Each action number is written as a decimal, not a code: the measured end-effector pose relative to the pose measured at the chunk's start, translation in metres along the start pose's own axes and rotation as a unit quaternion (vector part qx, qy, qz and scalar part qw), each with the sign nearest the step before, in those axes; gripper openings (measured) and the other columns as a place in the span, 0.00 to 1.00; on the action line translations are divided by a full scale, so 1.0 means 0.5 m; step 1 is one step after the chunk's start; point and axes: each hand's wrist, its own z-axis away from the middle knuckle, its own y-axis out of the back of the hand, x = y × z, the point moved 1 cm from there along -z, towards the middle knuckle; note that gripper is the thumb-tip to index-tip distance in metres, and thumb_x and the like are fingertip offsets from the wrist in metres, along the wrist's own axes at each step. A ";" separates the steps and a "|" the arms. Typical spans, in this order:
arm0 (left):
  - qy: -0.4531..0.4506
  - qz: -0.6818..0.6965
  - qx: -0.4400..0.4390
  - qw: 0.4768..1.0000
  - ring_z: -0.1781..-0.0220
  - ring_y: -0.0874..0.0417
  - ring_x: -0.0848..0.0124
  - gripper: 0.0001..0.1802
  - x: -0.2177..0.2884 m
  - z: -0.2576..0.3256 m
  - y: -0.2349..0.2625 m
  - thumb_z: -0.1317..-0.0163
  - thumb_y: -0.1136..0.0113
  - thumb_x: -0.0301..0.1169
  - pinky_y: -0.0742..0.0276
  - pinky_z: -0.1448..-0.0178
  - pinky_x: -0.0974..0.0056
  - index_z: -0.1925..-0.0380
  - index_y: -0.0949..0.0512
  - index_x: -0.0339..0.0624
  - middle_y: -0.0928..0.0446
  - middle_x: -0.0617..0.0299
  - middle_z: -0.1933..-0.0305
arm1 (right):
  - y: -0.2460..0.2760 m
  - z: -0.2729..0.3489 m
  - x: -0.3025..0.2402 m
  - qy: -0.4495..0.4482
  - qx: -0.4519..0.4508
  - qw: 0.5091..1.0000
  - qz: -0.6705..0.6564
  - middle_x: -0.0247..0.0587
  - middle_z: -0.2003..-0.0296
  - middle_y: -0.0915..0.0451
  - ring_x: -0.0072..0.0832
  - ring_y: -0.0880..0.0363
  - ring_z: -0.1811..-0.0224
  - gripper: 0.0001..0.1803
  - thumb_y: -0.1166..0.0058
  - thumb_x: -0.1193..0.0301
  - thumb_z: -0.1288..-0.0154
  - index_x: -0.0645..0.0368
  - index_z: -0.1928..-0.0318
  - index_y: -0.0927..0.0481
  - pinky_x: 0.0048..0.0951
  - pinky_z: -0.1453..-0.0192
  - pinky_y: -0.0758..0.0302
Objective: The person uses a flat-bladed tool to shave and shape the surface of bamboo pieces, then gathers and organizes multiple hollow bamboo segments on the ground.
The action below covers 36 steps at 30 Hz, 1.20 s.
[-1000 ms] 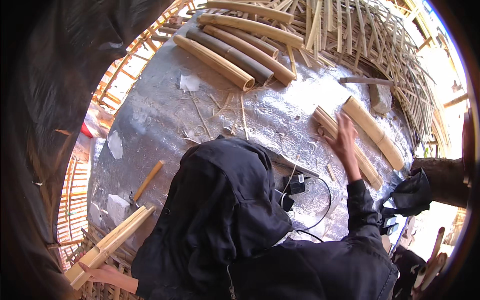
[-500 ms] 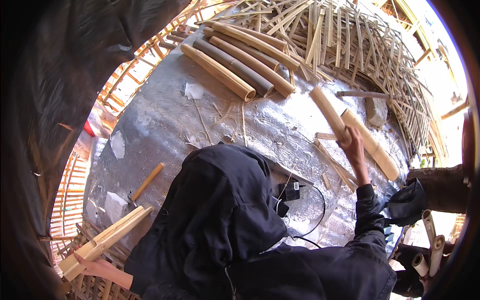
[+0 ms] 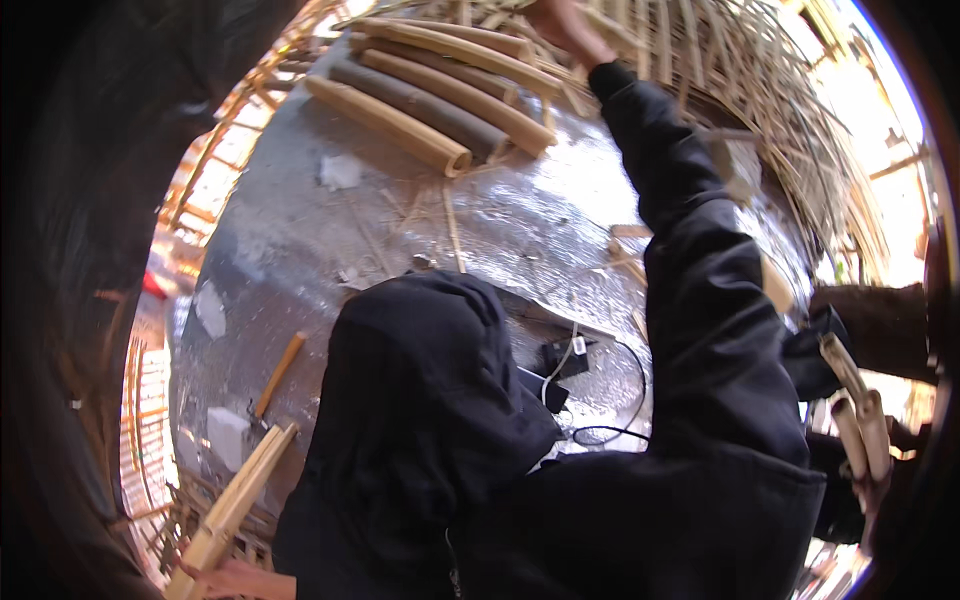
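Observation:
My right hand point(image 3: 562, 22) is stretched out to the far edge of the foil-covered table point(image 3: 300, 250), at the end of a stack of split bamboo pieces point(image 3: 440, 95). It is cut off by the frame's top, so its grip is unclear. At the lower left, my left hand point(image 3: 238, 578) is closed around the near end of a pale split bamboo piece point(image 3: 240, 495), which slants up toward the table's edge. My black hood and sleeve hide the near middle of the table.
A tool with a wooden handle point(image 3: 277, 372) lies near the table's left edge. A small black device with a cable point(image 3: 562, 358) sits by my chest. Thin bamboo strips point(image 3: 790, 130) are heaped at the back right. Short bamboo tubes point(image 3: 856, 420) stand at right.
My right arm has swung from the bamboo pieces at the table's right side up to the far stack. My left hand still holds its piece.

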 end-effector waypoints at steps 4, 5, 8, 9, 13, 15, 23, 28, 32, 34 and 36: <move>-0.014 -0.010 -0.003 1.000 0.42 0.18 0.58 0.25 0.004 0.026 -0.029 0.28 0.37 0.33 0.22 0.35 0.52 0.36 0.30 0.35 0.21 0.48 0.42 | -0.172 0.371 -0.092 0.231 0.031 0.972 0.018 0.54 0.37 0.28 0.47 0.21 0.44 0.41 0.30 0.62 0.41 0.54 0.28 0.32 0.43 0.47 0.18; -0.016 -0.008 -0.006 1.000 0.42 0.18 0.58 0.25 0.006 0.029 -0.035 0.27 0.37 0.33 0.22 0.35 0.52 0.36 0.30 0.35 0.21 0.48 0.43 | -0.150 0.467 -0.093 0.187 -0.025 0.978 -0.093 0.50 0.40 0.24 0.48 0.23 0.39 0.37 0.27 0.66 0.43 0.53 0.33 0.27 0.48 0.35 0.24; -0.024 -0.006 -0.020 0.999 0.42 0.18 0.58 0.25 0.013 0.036 -0.057 0.27 0.38 0.33 0.22 0.35 0.52 0.36 0.30 0.34 0.21 0.47 0.43 | -0.084 0.703 -0.010 0.032 -0.066 0.983 -0.171 0.50 0.43 0.21 0.46 0.21 0.40 0.28 0.31 0.77 0.45 0.57 0.41 0.19 0.46 0.37 0.23; -0.028 -0.007 -0.021 0.999 0.42 0.18 0.58 0.25 0.015 0.034 -0.057 0.27 0.38 0.33 0.22 0.34 0.52 0.36 0.30 0.34 0.21 0.47 0.43 | -0.051 0.740 0.044 0.005 -0.052 0.990 -0.128 0.50 0.44 0.20 0.47 0.21 0.41 0.27 0.34 0.79 0.46 0.57 0.43 0.18 0.45 0.37 0.23; -0.029 -0.005 -0.038 0.999 0.43 0.17 0.57 0.25 0.020 0.023 -0.064 0.27 0.38 0.33 0.22 0.34 0.52 0.36 0.31 0.33 0.21 0.46 0.43 | 0.107 0.796 0.283 -0.083 -0.006 0.990 0.117 0.51 0.42 0.24 0.48 0.21 0.43 0.30 0.35 0.85 0.48 0.57 0.42 0.20 0.42 0.37 0.23; -0.030 0.000 -0.038 0.999 0.43 0.17 0.57 0.25 0.017 0.019 -0.056 0.27 0.38 0.33 0.22 0.34 0.52 0.36 0.31 0.33 0.21 0.46 0.44 | 0.179 0.787 0.371 -0.140 -0.048 0.963 0.224 0.51 0.34 0.29 0.52 0.24 0.37 0.41 0.27 0.77 0.50 0.51 0.32 0.27 0.48 0.32 0.27; -0.034 0.024 -0.060 0.997 0.43 0.17 0.56 0.25 0.010 0.016 -0.045 0.27 0.39 0.33 0.22 0.34 0.52 0.37 0.32 0.31 0.21 0.44 0.45 | 0.259 0.804 0.592 -0.192 -0.187 0.938 0.221 0.42 0.39 0.21 0.45 0.25 0.34 0.53 0.17 0.62 0.61 0.43 0.31 0.28 0.54 0.35 0.32; -0.030 0.037 -0.053 0.997 0.43 0.17 0.58 0.24 -0.002 0.009 -0.003 0.27 0.38 0.33 0.23 0.34 0.53 0.38 0.30 0.30 0.21 0.46 0.44 | 0.228 0.746 0.387 -0.048 -0.091 0.967 0.233 0.43 0.51 0.19 0.45 0.21 0.46 0.50 0.16 0.61 0.63 0.50 0.34 0.25 0.49 0.44 0.28; -0.022 0.039 -0.051 0.998 0.42 0.18 0.59 0.23 0.004 0.005 -0.001 0.27 0.38 0.33 0.24 0.33 0.53 0.39 0.28 0.29 0.21 0.48 0.42 | 0.174 0.604 0.154 0.022 -0.064 0.990 0.124 0.47 0.51 0.20 0.46 0.21 0.48 0.42 0.21 0.61 0.57 0.51 0.38 0.23 0.48 0.48 0.28; -0.029 0.023 -0.069 0.997 0.41 0.18 0.58 0.24 -0.023 -0.016 0.015 0.27 0.38 0.33 0.24 0.32 0.53 0.38 0.29 0.30 0.21 0.48 0.42 | 0.137 0.502 0.070 0.023 -0.067 0.996 0.053 0.47 0.49 0.20 0.47 0.21 0.46 0.42 0.21 0.59 0.57 0.50 0.38 0.23 0.49 0.46 0.27; 0.001 0.024 -0.051 0.998 0.41 0.18 0.57 0.25 -0.023 -0.012 0.009 0.27 0.38 0.34 0.24 0.32 0.52 0.37 0.30 0.31 0.21 0.47 0.41 | 0.101 0.382 -0.003 0.035 -0.066 0.997 0.026 0.48 0.53 0.17 0.48 0.18 0.48 0.39 0.23 0.53 0.55 0.52 0.42 0.21 0.48 0.48 0.22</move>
